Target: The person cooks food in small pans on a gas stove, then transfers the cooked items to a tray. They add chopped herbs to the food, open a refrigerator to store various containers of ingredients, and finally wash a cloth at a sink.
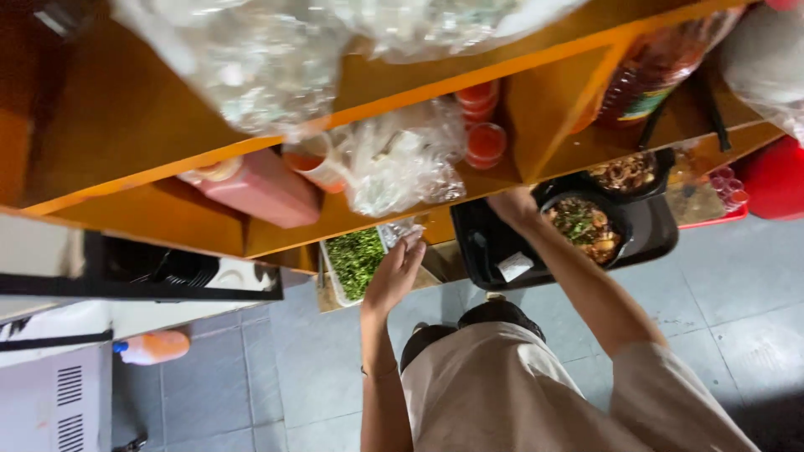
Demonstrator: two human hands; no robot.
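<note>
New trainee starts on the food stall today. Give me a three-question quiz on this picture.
1. True or false: the left hand reaches toward the container of chopped greens.
2. Which is on the black tray? A) the bowl of food B) a kettle C) a book
3. What colour are the wooden shelves?

Key: 1 true; 2 A; 3 orange.

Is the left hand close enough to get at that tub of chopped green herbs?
Probably yes. The left hand hovers right beside the tub of chopped greens, open-fingered, touching a clear wrapper; nothing lies between them. The right hand is away at the black tray.
</note>
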